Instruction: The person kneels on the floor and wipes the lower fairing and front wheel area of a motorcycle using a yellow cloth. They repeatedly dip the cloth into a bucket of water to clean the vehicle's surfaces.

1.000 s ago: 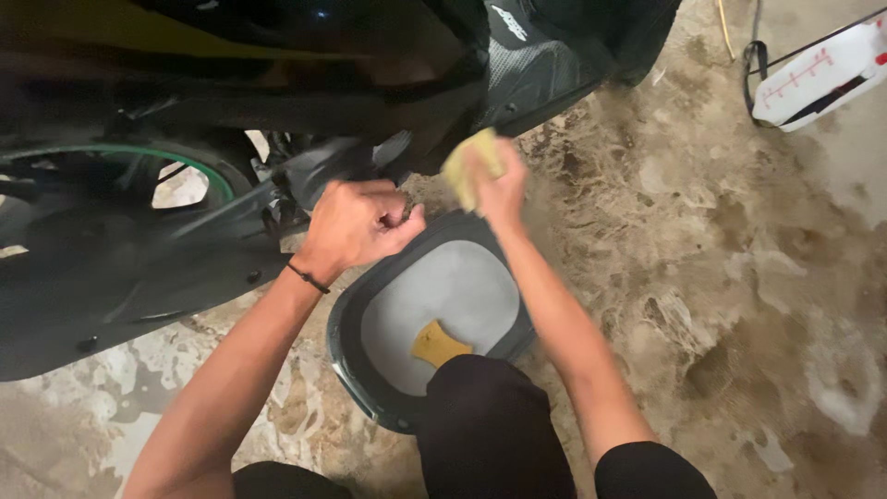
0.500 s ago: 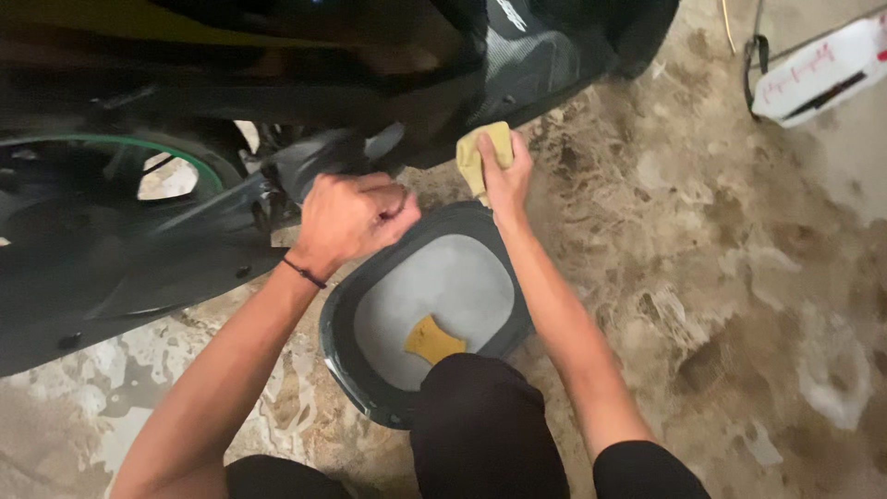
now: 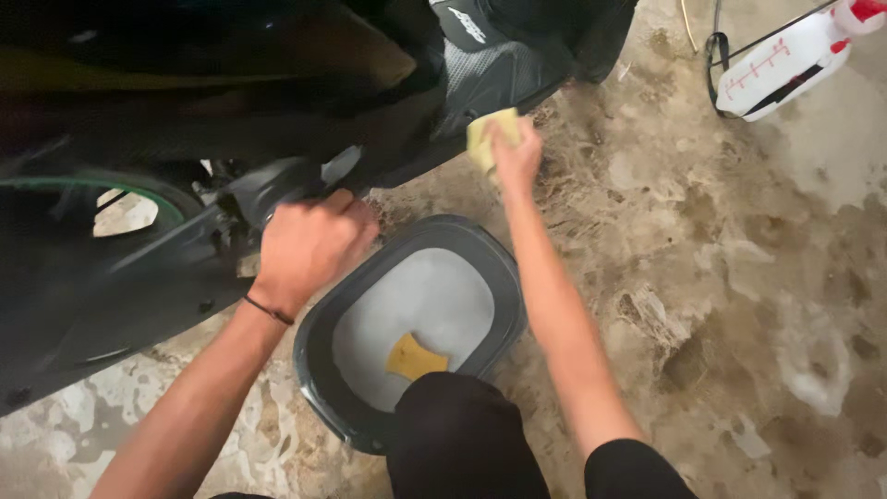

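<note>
The right hand point(image 3: 516, 152) reaches forward with the arm stretched out and has its grip closed around a yellow sponge point(image 3: 490, 139), pressing it against the lower edge of a black motorcycle point(image 3: 277, 111) body panel, just where the dark textured fairing meets the floor. The sponge sticks out to the left of the fingers, its pale face touching the panel.

The left hand point(image 3: 309, 245) is clenched into a fist low on the motorcycle's frame, near the dark swingarm and a small metal bracket. Whether that fist clasps a part of the bike or something small inside it cannot be told, since the fingers curl away from view. A thin black wristband point(image 3: 269, 310) circles the left wrist.

Between the two forearms sits a dark grey plastic basin point(image 3: 504, 277) on the floor, holding cloudy grey water. A second sponge piece point(image 3: 414, 358), orange-yellow with a notched edge, lies in the water near the basin's near side. The person's dark-clothed knee covers the basin's near rim.

To the left, the rear wheel point(image 3: 83, 185) shows a green stripe on its rim. The stone floor point(image 3: 739, 277) is wet and blotched with patches of foam. At the far upper right a white spray bottle point(image 3: 785, 60) with a red nozzle lies tilted beside a black wire stand, well apart from both hands.
</note>
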